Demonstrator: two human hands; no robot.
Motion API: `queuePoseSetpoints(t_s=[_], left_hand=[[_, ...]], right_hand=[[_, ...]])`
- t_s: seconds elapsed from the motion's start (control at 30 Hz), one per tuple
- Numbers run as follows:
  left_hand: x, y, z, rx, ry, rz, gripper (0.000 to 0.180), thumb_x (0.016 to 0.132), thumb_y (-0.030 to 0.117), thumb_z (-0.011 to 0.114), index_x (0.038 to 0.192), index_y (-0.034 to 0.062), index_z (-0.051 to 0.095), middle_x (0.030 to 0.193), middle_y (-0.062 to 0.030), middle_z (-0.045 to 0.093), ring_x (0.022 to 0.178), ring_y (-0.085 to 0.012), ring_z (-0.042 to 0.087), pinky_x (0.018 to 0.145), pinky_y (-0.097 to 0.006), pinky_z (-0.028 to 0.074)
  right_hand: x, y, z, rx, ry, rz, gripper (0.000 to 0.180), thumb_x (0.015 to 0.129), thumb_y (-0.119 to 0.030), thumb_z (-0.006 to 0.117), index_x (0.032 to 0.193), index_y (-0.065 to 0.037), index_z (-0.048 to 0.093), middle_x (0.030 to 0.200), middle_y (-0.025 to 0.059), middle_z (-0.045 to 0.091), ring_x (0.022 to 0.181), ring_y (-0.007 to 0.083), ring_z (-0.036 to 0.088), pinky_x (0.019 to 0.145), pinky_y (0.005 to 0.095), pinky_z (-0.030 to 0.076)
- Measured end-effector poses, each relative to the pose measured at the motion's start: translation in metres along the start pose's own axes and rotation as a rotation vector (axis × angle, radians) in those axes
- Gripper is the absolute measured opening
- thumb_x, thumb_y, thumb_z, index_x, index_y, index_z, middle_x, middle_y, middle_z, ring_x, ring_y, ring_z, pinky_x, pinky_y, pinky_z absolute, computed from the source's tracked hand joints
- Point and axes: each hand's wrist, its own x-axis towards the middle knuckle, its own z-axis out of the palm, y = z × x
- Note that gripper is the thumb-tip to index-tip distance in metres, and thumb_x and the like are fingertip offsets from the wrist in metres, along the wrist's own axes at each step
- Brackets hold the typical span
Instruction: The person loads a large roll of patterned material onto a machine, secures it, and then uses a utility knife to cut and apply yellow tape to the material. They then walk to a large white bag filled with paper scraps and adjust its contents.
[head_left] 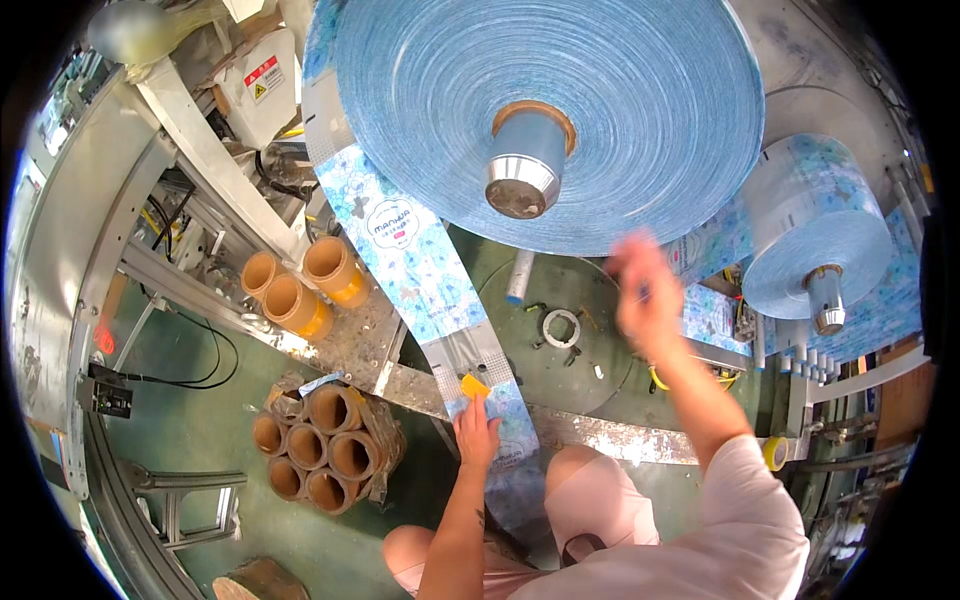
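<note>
A huge blue roll of printed film [600, 90] turns on a metal spindle [524, 165] above me. From it a patterned film strip [420, 270] runs down toward my knees. My left hand [476, 430] presses on the strip's lower part and holds a small yellow piece [474, 386] against it. Raised and blurred, my right hand [645, 295] hangs in front of the roll's lower edge, fingers apart, nothing clearly in it.
A smaller blue film roll [815, 225] sits at the right. Cardboard cores [300, 290] stand on the metal frame [340, 350]; a bundle of several more cores [320, 450] lies on the green floor. A round green plate [560, 330] carries small parts. Yellow tape roll [775, 452] at right.
</note>
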Motion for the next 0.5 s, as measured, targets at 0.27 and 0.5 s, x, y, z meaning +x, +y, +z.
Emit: queuePoseSetpoints(t_s=[0.27,0.5], left_hand=[[0.003,0.007,-0.001,-0.032,-0.01,-0.035,0.065,0.074,0.024,0.064,0.126,-0.0003,0.035,0.121,-0.0162,0.046,0.11,-0.0282,0.045,0.092,-0.044,0.032],[-0.006,0.005,0.0,0.028,-0.006,-0.085,0.066,0.073,0.027,0.065,0.126,-0.0006,0.036,0.122,-0.016,0.046,0.11,-0.0292,0.045,0.091,-0.044,0.03]], right_hand=[[0.172,0.016,-0.037,-0.956,0.407,-0.418,0.036,0.078,-0.009,0.055,0.114,-0.008,0.055,0.122,0.0069,0.051,0.119,0.0206,0.043,0.101,0.0411,0.026],[0.188,0.021,-0.031,-1.027,0.413,-0.521,0.035,0.077,-0.009,0.055,0.112,-0.008,0.057,0.122,0.007,0.052,0.118,0.0208,0.045,0.098,0.0416,0.03]])
